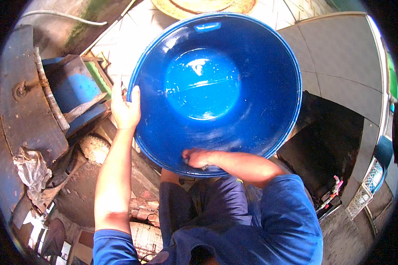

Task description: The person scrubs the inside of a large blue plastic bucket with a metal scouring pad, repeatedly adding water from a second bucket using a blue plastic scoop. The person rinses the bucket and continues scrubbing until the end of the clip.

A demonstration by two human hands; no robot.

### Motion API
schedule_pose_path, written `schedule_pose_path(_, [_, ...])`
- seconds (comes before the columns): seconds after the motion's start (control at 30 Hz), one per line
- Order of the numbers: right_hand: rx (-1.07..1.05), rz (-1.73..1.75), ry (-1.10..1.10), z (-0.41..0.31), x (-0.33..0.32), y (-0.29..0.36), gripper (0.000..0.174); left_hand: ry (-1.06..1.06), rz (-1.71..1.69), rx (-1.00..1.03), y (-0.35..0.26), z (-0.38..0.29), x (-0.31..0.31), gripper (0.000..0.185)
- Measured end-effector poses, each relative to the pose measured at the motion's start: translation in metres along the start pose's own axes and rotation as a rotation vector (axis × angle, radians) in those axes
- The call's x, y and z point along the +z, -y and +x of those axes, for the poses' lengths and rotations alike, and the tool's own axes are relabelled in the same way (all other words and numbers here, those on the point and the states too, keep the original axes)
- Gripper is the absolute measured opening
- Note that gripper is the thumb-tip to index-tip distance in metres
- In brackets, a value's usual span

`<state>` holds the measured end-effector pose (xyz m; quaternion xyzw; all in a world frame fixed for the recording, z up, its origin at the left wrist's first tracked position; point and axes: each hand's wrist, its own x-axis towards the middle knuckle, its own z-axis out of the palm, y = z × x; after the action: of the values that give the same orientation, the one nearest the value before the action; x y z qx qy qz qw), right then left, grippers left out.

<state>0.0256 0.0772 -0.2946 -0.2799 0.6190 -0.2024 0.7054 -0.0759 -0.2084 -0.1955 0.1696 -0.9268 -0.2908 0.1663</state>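
A large round blue plastic tub (258,99) is tilted so that its inside faces me, with its near rim close to my lap. Its rim is gripped at the left by my left hand (126,107), the thumb inside and the fingers outside. My right hand (197,158) is inside the tub, pressed to the wall by the near rim. The fingers are curled, and something small and dark shows under them; what it is cannot be told. Bright wet-looking streaks and specks lie on the tub's bottom.
Beyond the tub stands a round yellowish object (172,10) on pale tiles. At the left are a rusty metal machine housing (30,109), a blue metal chute (79,87) and a crumpled plastic bag (31,169). A grey tiled surface (345,49) and a dark opening (318,142) lie at the right.
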Motion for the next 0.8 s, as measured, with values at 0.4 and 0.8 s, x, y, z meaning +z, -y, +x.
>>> schedule_pose_path(0.4, [0.026,-0.239,-0.236,-0.163,-0.004,-0.015,0.04,-0.007,-0.322,-0.697,-0.075,-0.187,-0.03,0.088])
schedule_pose_path(0.8, [0.434,-0.333,-0.24,-0.163,-0.017,-0.027,0.039,-0.037,-0.122,-0.54,-0.045,-0.17,-0.012,0.06])
